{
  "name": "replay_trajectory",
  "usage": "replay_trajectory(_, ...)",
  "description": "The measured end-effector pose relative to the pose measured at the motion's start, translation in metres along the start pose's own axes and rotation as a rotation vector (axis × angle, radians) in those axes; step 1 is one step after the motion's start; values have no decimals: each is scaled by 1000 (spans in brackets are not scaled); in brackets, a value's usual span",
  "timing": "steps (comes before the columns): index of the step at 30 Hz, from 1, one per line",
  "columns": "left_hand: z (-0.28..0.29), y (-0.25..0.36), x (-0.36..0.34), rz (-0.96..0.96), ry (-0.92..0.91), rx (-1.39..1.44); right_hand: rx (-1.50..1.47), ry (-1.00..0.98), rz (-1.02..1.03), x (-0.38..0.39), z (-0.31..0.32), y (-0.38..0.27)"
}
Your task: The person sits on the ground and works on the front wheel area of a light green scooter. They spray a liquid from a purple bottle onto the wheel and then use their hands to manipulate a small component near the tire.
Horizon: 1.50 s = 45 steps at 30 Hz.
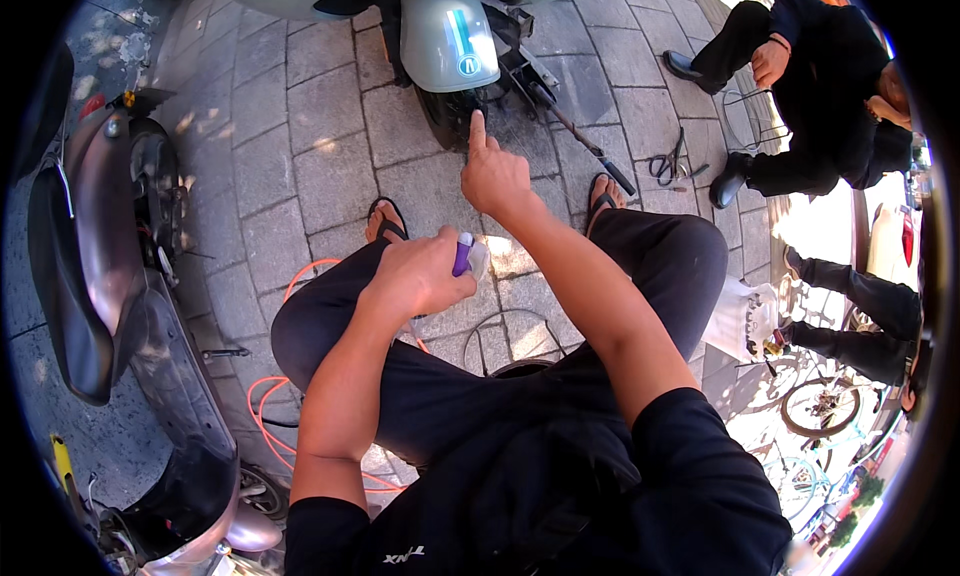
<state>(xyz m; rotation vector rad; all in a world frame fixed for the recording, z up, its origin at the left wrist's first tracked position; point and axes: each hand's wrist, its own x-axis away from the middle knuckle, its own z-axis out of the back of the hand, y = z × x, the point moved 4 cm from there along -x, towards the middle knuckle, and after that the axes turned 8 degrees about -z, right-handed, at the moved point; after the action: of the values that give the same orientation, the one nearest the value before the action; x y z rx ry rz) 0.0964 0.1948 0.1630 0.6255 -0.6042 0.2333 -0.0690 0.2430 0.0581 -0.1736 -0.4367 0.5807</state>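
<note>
My right hand point(497, 179) reaches forward with its index finger stretched out and the other fingers curled. The fingertip is at the dark tyre point(440, 121) under a pale grey-green fender point(447, 41) of a scooter; whether it touches the rubber, I cannot tell. No object shows in that hand. Nearer me, above my left thigh, my left hand point(418, 273) is closed around a small purple and whitish item point(463, 255), perhaps a tube or small bottle. My fingers hide much of it.
A long dark-handled bar point(585, 146) slants beside the wheel. Pliers-like tools point(672, 166) lie on the paving near a seated person point(830, 91) at right. A parked scooter point(100, 236) stands left. An orange hose point(262, 401) curls by my left leg. A white bag point(742, 319) is at right.
</note>
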Motion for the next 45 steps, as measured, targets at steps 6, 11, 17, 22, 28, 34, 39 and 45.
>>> replay_trajectory(6,-3,-1,-7,-7,11,-32,-126,54,-14,-14,3,-4)
replay_trajectory(11,0,1,-6,41,-23,-47,-267,80,-14,-14,2,-2)
replay_trajectory(17,1,7,-9,29,-31,-90,-670,317,-17,-37,-31,40)
replay_trajectory(22,-4,4,-9,37,-41,-124,-1192,-69,-202,-73,-11,37)
replay_trajectory(28,-7,4,-18,-23,-16,-99,-1326,-303,-276,-90,-2,44)
replay_trajectory(34,-4,13,-23,-62,-24,-115,-1260,-209,-46,-100,-17,50)
replay_trajectory(39,-4,17,-27,-86,-23,-132,-1022,-99,79,-104,-17,53)
replay_trajectory(45,-2,22,-29,-100,-21,-131,-918,-148,46,-109,-26,60)
